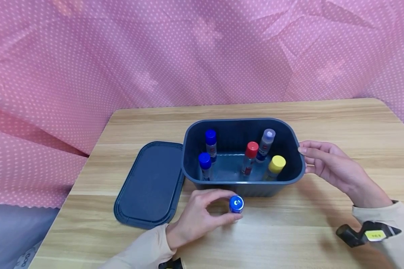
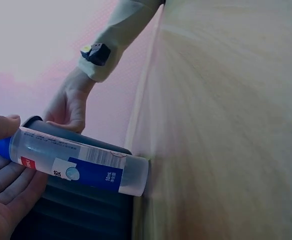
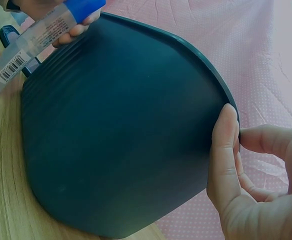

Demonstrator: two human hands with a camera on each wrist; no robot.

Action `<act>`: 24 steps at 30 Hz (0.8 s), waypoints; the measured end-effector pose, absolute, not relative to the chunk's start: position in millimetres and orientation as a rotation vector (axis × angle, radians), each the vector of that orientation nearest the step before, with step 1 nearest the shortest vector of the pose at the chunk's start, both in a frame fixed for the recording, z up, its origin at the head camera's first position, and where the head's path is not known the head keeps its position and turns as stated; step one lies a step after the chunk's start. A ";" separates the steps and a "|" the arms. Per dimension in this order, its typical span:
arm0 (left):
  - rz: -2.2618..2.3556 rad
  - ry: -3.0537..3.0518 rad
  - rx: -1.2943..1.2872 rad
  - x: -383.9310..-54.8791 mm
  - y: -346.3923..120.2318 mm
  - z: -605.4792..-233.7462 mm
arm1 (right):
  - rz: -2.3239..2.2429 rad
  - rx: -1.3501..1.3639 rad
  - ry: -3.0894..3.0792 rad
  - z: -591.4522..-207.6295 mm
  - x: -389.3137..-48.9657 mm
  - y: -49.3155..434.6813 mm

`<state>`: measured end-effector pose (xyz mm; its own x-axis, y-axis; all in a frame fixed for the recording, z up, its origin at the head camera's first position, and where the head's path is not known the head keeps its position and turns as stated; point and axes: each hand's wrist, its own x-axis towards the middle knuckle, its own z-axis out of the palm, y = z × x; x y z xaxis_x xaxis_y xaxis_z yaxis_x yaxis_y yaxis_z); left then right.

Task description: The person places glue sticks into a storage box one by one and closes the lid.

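Observation:
My left hand (image 1: 205,215) pinches a clear glue bottle (image 2: 81,160) by its blue cap, just in front of the bin. In the left wrist view its label and barcode show, and the bottle is upright with its base close to the table. My right hand (image 1: 333,164) grips the right rim of the dark blue plastic bin (image 1: 242,188), thumb on one side and fingers on the other. Inside the bin stand two blue-capped bottles (image 1: 205,161), a red-capped bottle (image 1: 251,151), a yellow-capped bottle (image 1: 277,164) and one with a clear, pale top (image 1: 266,144).
The bin's flat dark lid (image 1: 149,183) lies on the wooden table (image 1: 323,239), left of the bin. A pink dotted cloth (image 1: 202,56) hangs behind the table and along its left side.

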<state>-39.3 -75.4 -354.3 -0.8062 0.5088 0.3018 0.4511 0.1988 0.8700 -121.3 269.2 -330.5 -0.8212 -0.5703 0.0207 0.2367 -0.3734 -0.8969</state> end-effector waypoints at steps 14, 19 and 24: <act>1.739 2.360 1.013 -37.5 -72.2 -341.8 | -2.210 -0.466 1.353 -329.8 -120.3 268.6; 1.771 2.348 1.034 -36.3 -71.3 -337.3 | -2.208 -0.457 1.374 -330.2 -120.4 268.7; 1.771 2.331 1.009 -35.7 -71.4 -332.4 | -2.208 -0.458 1.378 -330.3 -120.6 268.7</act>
<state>-35.7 -71.4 -332.4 -0.7867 0.5160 0.3388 0.4648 0.1339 0.8752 -120.6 268.7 -330.3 -0.8216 -0.5697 0.0224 0.2302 -0.3674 -0.9011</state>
